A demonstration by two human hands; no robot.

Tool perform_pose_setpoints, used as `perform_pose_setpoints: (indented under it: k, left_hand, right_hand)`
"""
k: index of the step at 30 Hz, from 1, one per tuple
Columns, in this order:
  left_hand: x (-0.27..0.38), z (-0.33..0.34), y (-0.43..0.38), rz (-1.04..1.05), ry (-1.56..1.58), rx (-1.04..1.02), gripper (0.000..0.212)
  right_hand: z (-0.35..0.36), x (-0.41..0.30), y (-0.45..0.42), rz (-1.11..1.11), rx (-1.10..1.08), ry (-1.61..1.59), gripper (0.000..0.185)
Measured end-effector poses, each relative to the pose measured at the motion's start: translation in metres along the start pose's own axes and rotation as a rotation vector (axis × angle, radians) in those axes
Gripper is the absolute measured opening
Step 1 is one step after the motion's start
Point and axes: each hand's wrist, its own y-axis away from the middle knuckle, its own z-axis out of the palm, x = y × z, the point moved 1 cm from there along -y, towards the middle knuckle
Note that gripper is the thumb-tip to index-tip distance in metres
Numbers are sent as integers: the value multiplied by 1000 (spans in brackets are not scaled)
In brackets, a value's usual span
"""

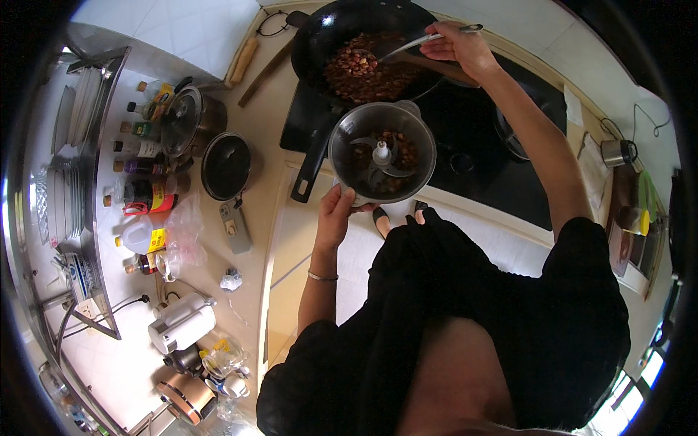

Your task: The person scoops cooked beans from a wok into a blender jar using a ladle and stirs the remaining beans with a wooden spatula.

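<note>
My left hand point(339, 213) grips the near rim of a metal food processor bowl point(340, 136), held just in front of a black wok point(311, 52). Inside the bowl, around a central blade point(383, 155), lie reddish-brown pieces that look like nuts or beans. My right hand point(455, 50) is closed around the handle of a metal ladle point(417, 42). The ladle's head rests in the wok, full of the same kind of pieces point(354, 87) that cover the wok's bottom. A wooden spatula point(436, 66) leans in the wok, its handle pointing right, below my right hand.
The wok sits on a black glass cooktop point(469, 136), its long handle point(313, 166) reaching over the counter's edge. Leftward stand a lidded pot point(182, 120), a dark-topped pot point(226, 166), several bottles point(150, 196), a phone point(235, 229) and a white kettle point(182, 324).
</note>
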Motion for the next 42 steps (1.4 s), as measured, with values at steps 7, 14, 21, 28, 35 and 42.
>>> perform_pose_setpoints:
  k: [7,14,21,28,35,42]
  left_hand:
    - [-2,-3,-2,10,-19,-37,27]
    - [-3,-9,-3,16,-35,-65,27]
    - [-4,-10,-7,1,-15,-71,25]
    - [-7,-13,-8,3,37,-96,23]
    - [-3,-11,-9,-9,44,-108,20]
    - [-5,-15,-12,-24,46,-130,22]
  right_hand:
    - [-5,-27,30,24,91,16,35]
    - [-15,-56,77,-43,72,-5,31]
    - [-4,-74,134,-49,141,5,28]
    - [19,-67,184,17,203,95,27]
    - [67,-52,221,-173,80,359,13]
    - [88,-46,240,-698,-270,1097,24]
